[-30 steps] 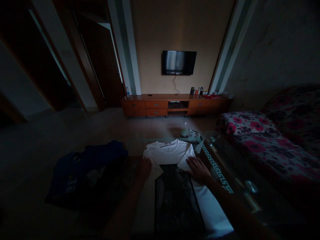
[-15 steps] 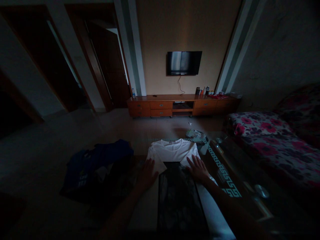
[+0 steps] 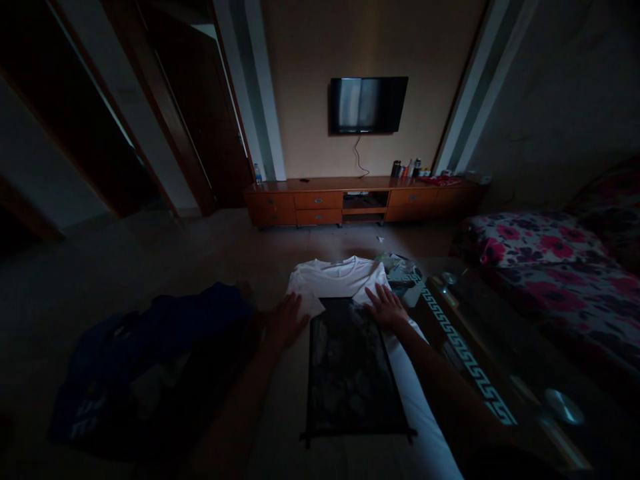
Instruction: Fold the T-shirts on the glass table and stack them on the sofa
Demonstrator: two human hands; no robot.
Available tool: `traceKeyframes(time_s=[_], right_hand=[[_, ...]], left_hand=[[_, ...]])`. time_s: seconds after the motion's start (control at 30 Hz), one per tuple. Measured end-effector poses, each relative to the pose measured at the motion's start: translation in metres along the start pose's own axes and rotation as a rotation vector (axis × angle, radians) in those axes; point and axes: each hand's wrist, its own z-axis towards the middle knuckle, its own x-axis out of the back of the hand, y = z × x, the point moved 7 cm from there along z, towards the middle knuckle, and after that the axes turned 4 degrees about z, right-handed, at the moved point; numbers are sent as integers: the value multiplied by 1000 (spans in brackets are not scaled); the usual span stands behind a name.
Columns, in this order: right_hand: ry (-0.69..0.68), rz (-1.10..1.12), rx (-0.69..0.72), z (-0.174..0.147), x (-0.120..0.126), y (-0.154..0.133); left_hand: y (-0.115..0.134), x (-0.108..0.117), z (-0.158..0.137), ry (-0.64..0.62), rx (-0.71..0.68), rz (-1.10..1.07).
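One blue garment (image 3: pixel 170 323), heaped, lower left. Left hand (image 3: pixel 290 320), palm down on the shirt (image 3: pixel 336 277), fingers slightly apart. Shirt: white, lower centre, neckline toward the top of the frame, long axis running up and down; sides partly covered by both forearms. Dark panel (image 3: pixel 350 367), on its front. Right hand (image 3: pixel 389 308), palm down, fingers spread. Glass table (image 3: pixel 467 360), lower right. Flowered sofa (image 3: pixel 555 243), right edge.

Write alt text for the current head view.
A person's left hand and right hand lie spread on a white shirt with a dark rectangular panel. Blue clothing lies to the left, a flowered sofa stands right. Beyond, a TV hangs above a low wooden cabinet.
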Motion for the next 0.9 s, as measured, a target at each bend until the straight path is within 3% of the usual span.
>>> traceKeyframes(time_s=[0.17,0.27,0.4,0.5,0.63,0.73,0.8,0.9], right_hand=[[10,-7,7,25,-1,0],[41,-27,18,25,6,-4],[231,-42,26,7,34,-16],[338,51,59,-23,56,-21],[267,299,58,-89,68,2],[126,485,82,-161,71,31],[43,597,28,-215,74,56],[-61,740,-69,-294,79,84]], left_hand=[[-5,-3,22,6,-7,-3],[-1,12,22,95,5,15],[10,46,10,239,9,80],[25,65,-12,207,-116,65],[24,94,-76,170,-100,-106],[9,105,-151,12,-30,-360],[-11,101,-206,-170,101,-522],[-49,90,-285,-346,349,-708]])
